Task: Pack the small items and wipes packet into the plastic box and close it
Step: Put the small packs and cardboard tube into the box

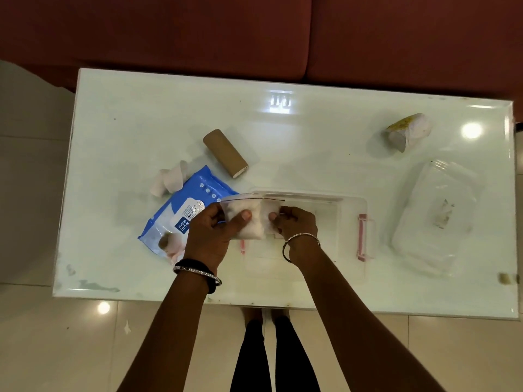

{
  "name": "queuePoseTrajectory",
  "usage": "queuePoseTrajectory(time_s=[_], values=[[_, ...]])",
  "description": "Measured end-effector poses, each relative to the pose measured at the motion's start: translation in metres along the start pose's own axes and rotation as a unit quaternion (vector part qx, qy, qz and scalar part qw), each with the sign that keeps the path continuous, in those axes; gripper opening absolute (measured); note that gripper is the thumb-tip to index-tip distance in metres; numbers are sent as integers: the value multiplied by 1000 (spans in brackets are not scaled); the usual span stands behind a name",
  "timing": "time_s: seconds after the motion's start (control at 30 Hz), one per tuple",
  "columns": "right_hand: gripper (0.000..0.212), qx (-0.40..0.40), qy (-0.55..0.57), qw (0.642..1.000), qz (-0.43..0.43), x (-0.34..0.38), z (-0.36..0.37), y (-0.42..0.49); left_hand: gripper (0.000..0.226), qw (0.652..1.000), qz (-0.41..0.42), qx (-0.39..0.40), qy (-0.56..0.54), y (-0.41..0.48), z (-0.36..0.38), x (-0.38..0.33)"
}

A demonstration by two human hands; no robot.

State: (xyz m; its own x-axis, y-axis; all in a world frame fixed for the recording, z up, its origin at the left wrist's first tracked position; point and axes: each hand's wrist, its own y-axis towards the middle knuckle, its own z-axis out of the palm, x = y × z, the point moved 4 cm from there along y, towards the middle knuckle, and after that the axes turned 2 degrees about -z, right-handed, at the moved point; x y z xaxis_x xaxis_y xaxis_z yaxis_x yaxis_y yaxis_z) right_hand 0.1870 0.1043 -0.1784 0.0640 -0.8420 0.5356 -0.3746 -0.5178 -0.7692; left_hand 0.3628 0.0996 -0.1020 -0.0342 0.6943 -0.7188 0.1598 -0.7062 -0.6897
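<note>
Both hands hold a small clear zip bag of white cotton [256,215] over the left end of the open clear plastic box [348,222]. My left hand [210,236] grips the bag's left side, my right hand [297,224] its right side. The blue wipes packet [195,202] lies flat on the table left of the box, partly under my left hand. A brown bandage roll [225,153] lies behind it. A pinkish crepe bandage [169,181] rests at the packet's far left corner. The box's clear lid [437,219] lies to the right.
A white glass table [141,114] carries everything. A white wrapped roll with yellow print [409,132] sits at the far right. A dark red sofa [254,32] stands behind the table. The box has pink latches [362,239]. My legs show below the table's near edge.
</note>
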Motion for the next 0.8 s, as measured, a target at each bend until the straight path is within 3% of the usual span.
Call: queuePoseTrajectory(time_s=[0.23,0.3,0.4,0.5,0.67,0.8], values=[[34,-102,-13,993,-62,12,-24,-29,37,995,37,-39,87,-10,7,0],[35,-33,29,996,-80,17,-34,-44,42,994,40,-38,93,-15,13,-1],[48,187,155,967,-78,16,-36,-68,34,994,47,-26,95,-25,25,-2],[42,253,158,949,-105,12,-39,-79,12,993,56,-5,104,-32,34,-2],[23,158,155,972,-86,5,-49,-58,9,987,76,-17,139,-40,30,-2],[31,36,108,993,-23,-4,-62,-28,15,949,149,-85,266,-38,15,-3]])
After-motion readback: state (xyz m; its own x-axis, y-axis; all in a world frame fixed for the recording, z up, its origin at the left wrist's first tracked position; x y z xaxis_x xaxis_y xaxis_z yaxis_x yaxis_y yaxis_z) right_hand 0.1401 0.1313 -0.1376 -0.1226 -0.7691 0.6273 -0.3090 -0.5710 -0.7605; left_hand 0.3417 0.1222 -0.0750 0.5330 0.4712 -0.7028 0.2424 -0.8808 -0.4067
